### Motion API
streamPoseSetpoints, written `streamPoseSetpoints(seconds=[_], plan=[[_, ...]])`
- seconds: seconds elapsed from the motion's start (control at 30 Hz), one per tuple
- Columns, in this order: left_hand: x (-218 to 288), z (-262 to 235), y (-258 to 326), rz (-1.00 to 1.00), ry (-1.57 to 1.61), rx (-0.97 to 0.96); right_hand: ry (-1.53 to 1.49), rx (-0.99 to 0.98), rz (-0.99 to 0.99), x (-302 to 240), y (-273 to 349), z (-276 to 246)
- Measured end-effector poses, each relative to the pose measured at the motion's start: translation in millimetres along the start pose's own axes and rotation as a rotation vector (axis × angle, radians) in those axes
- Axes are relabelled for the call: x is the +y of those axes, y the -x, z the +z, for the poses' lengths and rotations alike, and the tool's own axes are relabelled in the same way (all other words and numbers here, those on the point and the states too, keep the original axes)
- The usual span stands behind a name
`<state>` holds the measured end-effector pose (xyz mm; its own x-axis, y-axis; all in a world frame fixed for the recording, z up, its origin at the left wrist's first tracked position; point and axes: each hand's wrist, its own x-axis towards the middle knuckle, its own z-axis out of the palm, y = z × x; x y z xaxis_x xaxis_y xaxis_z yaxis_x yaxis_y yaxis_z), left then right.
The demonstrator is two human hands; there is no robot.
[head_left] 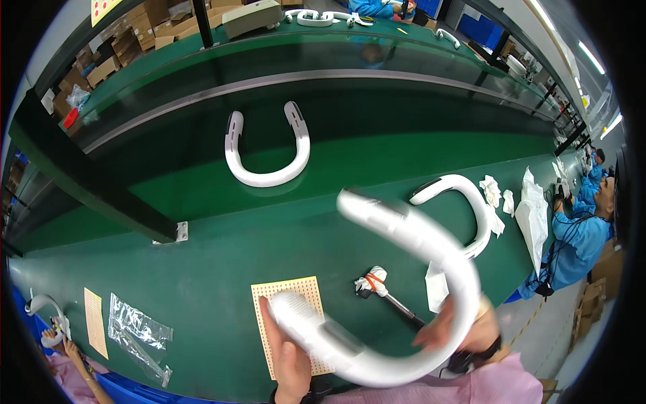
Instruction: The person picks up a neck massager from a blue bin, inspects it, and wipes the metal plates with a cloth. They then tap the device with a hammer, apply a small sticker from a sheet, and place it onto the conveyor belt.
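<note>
A white U-shaped neck fan point(464, 286), blurred by motion, is held above the near part of the green bench. My left hand point(294, 370) is at its vented left end, thumb in front and fingers behind. My right hand point(478, 330) grips the curve on the right; the fan hides some of its fingers. Beneath the left end lies a yellow-edged sheet of small red dots point(306, 286). Between the fan's arms rests a dark-handled tool point(398, 306), its head wrapped in white cloth with an orange band. A second neck fan point(483, 219) lies behind the held one, partly covered.
Another neck fan point(269, 179) sits on the green belt ahead. Crumpled tissues point(491, 190) and a white bag point(532, 219) are at right. Clear plastic bags point(138, 330) lie left, beside a dotted sheet point(95, 323). A black post point(94, 175) rises at left. Co-workers are on both sides.
</note>
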<state>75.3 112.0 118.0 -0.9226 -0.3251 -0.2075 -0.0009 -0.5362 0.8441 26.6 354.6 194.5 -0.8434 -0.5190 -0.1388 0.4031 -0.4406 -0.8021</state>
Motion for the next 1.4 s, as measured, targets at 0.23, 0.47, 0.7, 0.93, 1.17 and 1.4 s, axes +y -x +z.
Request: streamPoseSetpoints(seconds=[0.23, 0.47, 0.7, 0.93, 1.17, 1.4], plan=[[26, -33, 5, 0.242, -0.243, -0.016, 1.527, 0.007, -0.256, -110, -131, -45], [37, -40, 25, 0.19, -0.309, -0.089, 2.347, -0.013, -0.171, -107, -245, -195], [37, -41, 24, 0.068, -0.432, -0.13, 2.029, 0.112, -0.2, -138, -198, -216], [40, -34, 24, 0.031, -0.492, -0.201, 1.816, 0.418, 0.408, -132, -62, -213], [33, -33, 36, 0.018, -0.693, -0.477, 1.923, 0.783, 0.017, -87, -54, -243], [33, -45, 67, 0.006, -0.659, -0.402, 0.981, 0.762, -0.004, -116, -42, -193]])
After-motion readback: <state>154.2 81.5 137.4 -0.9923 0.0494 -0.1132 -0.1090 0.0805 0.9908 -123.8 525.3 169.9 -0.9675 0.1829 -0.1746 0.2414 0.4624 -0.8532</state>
